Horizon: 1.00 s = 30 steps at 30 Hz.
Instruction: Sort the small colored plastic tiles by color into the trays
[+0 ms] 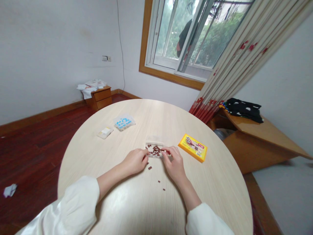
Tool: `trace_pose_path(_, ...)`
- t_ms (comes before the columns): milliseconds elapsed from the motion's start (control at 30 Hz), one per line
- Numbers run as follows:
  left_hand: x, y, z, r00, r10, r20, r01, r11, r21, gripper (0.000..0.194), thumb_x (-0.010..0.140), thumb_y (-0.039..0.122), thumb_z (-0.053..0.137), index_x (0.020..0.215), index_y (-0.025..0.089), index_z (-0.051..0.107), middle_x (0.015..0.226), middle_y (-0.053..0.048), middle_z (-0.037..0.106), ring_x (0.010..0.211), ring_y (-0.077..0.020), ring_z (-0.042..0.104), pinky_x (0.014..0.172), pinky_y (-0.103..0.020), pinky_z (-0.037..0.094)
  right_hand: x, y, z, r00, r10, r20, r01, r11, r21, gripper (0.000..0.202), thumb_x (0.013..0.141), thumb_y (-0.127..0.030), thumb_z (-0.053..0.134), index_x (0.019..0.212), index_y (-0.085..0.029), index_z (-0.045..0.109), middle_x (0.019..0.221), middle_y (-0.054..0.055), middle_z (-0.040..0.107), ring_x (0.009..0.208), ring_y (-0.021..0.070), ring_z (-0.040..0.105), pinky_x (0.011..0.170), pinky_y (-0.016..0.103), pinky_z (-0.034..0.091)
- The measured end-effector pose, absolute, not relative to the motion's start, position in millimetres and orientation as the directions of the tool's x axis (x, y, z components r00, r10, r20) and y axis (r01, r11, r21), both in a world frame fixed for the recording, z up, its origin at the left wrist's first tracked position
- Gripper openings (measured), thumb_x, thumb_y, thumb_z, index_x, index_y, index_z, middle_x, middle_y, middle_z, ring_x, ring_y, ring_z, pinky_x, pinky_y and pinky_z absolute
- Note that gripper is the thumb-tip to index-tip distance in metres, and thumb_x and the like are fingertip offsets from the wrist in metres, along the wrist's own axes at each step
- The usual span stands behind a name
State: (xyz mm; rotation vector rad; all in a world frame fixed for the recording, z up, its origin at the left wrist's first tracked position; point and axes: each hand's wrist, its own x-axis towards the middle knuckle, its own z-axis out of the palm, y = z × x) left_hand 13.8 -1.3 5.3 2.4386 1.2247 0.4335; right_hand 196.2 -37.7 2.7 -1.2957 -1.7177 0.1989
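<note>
Reaching with curled left hand (136, 161) and right hand (175, 163) to either side of a clear box (156, 157) of brown pieces (156, 150), midway on a counter (132, 205); cannot tell the exact grip. Facing, farther left, a clear container (133, 122) of blue pieces (123, 122); right, a yellow box (193, 148).

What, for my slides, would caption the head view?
Hands at a clear box of brown pieces on a round table.

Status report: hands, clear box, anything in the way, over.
Left hand at left end of clear box, right hand at right end. Box open, brown pieces inside. Loose pieces on near side; yellow box apart, right.
</note>
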Motion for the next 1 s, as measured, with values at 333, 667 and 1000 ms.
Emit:
trace_pose_path(333, 10.6, -3.9, 15.3, 0.542, 0.825, 0.162, 0.648, -0.533, 0.544, 0.022, 0.085, 0.025, 0.045, 0.094, 0.018, 0.064, 0.064, -0.002, 0.065, 0.058, -0.0151, 0.058, 0.057, -0.024, 0.039, 199.7, -37.5, -0.6, 0.096, 0.790, 0.605, 0.692, 0.384, -0.611, 0.027, 0.088, -0.025, 0.048, 0.113, -0.021, 0.058, 0.075, 0.003, 0.056, 0.071, 0.0181, 0.051, 0.068, 0.032, 0.043)
trace_pose_path(667, 8.9, -3.2, 19.0, 0.761, 0.647, 0.044, 0.599, -0.727, 0.334, 0.021, 0.080, 0.015, 0.048, 0.078, 0.020, 0.068, 0.077, -0.004, 0.071, 0.071, -0.0186, 0.064, 0.059, -0.024, 0.039, 201.7, -42.5, 7.2, -0.031, 0.791, 0.610, 0.701, 0.452, -0.551, 0.015, 0.087, -0.024, 0.049, 0.090, -0.019, 0.063, 0.065, 0.000, 0.053, 0.061, 0.0149, 0.049, 0.059, 0.028, 0.040)
trace_pose_path(1000, 9.2, -2.7, 14.2, 0.736, 0.669, 0.105, 0.587, -0.708, 0.393, 0.020, 0.082, 0.015, 0.048, 0.084, 0.019, 0.068, 0.080, -0.005, 0.071, 0.074, -0.0189, 0.064, 0.065, -0.026, 0.043, 200.4, -42.9, 6.9, -0.036, 0.781, 0.623, 0.714, 0.457, -0.531, 0.016, 0.087, -0.024, 0.049, 0.090, -0.017, 0.063, 0.064, 0.000, 0.054, 0.060, 0.0135, 0.050, 0.058, 0.026, 0.041)
